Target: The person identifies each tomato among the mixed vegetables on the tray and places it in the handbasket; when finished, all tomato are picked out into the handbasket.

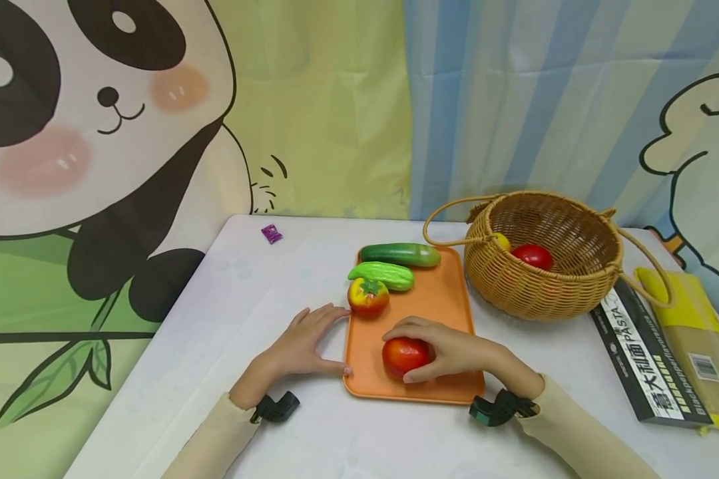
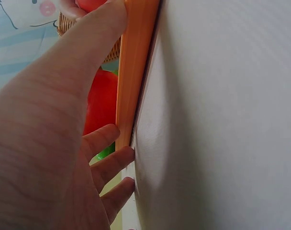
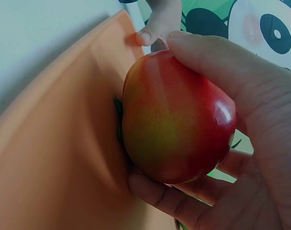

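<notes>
My right hand (image 1: 452, 347) grips a red tomato (image 3: 176, 120) between thumb and fingers, low over the near part of an orange tray (image 1: 440, 293). In the right wrist view, green leaves on its underside face the tray. My left hand (image 1: 304, 342) spreads along the tray's left edge, fingers fairly straight, with thumb and fingertips at the rim. Behind the hands on the tray lie a red-and-yellow tomato (image 1: 368, 299) with a green top, a light green ridged gourd (image 1: 386, 275) and a dark green cucumber (image 1: 398, 254).
A wicker basket (image 1: 533, 293) right of the tray contains a red item (image 1: 532, 256) and a yellow one (image 1: 502, 241). Farther right lie a black-and-white pasta box (image 1: 644, 359) and a yellow-and-brown package (image 1: 695, 339). A small purple packet (image 1: 271, 233) rests at the back left.
</notes>
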Available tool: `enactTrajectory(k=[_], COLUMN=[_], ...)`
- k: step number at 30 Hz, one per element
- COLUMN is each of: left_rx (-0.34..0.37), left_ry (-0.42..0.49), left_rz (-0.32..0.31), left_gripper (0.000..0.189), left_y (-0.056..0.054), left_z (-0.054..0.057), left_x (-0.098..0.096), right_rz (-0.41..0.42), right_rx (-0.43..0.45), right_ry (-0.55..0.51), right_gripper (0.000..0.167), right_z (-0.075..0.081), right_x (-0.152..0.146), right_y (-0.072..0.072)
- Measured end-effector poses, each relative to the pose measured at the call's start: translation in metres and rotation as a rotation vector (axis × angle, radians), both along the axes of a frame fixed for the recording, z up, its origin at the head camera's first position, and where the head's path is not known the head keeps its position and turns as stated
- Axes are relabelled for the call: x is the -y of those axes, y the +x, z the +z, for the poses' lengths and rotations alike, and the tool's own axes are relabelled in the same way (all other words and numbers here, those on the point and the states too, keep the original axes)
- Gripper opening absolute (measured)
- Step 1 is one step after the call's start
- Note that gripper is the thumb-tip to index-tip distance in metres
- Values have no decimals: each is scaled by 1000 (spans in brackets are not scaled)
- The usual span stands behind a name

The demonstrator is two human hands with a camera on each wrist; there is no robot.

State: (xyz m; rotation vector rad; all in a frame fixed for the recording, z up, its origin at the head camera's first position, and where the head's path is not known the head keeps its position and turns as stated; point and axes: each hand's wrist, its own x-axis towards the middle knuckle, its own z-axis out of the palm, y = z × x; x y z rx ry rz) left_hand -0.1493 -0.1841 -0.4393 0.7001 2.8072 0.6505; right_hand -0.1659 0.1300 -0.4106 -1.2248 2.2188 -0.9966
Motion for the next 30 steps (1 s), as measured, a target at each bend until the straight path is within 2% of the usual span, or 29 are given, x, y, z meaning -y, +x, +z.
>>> enactTrajectory(k=[12,21,30], left_rx=[-40,-28,-15], left_ry=[14,7,0], left_rz=[-21,-19,-12], left_gripper=[101,101,103], left_y=[1,0,-1], left_z=[1,-1,-1], left_x=[1,1,1], right_rz=[-27,-79,-87], right_rx=[-14,-24,-58], right_ry=[-13,-35,-43], right_gripper=[62,62,60], right_z=[1,13,25], right_x=[-11,-21,-28], right_y=[-3,-8,-12])
